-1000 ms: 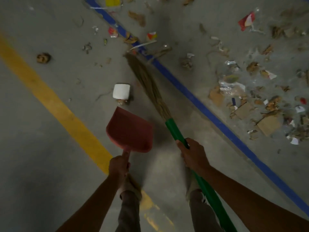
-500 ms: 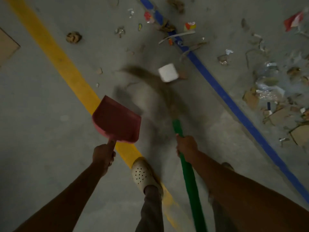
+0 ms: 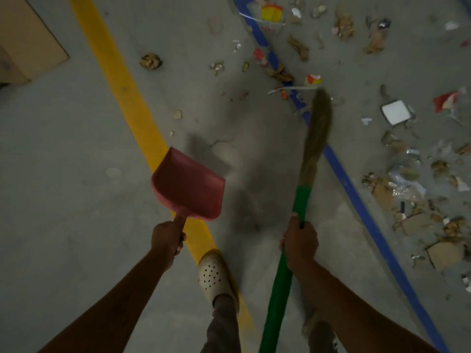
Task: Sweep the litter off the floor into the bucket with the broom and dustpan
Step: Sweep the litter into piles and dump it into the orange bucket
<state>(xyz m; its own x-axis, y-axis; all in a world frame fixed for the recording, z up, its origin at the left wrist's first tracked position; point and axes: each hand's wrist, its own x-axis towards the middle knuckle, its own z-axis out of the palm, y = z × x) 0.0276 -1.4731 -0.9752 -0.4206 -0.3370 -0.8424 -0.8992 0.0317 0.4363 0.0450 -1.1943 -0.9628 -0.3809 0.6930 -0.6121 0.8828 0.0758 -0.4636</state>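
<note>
My left hand (image 3: 167,238) grips the handle of a red dustpan (image 3: 188,184), held above the yellow floor line (image 3: 127,98) with nothing in its scoop. My right hand (image 3: 300,244) holds the green handle of a straw broom (image 3: 317,131), whose bristle tip lies across the blue floor line (image 3: 356,200). A white square box (image 3: 395,112) lies on the floor to the right of the bristles. Scattered litter (image 3: 413,189) of cardboard scraps, wrappers and foil covers the floor on the right and at the top. No bucket is in view.
A flat cardboard sheet (image 3: 28,42) lies at the top left. A crumpled brown wad (image 3: 151,61) sits near the yellow line. My foot in a pale perforated clog (image 3: 212,275) stands on the yellow line, between my arms.
The broom has swung from left of centre over to the right, onto the blue line. The white box has been knocked from the middle to the right. The dustpan stayed in my left hand.
</note>
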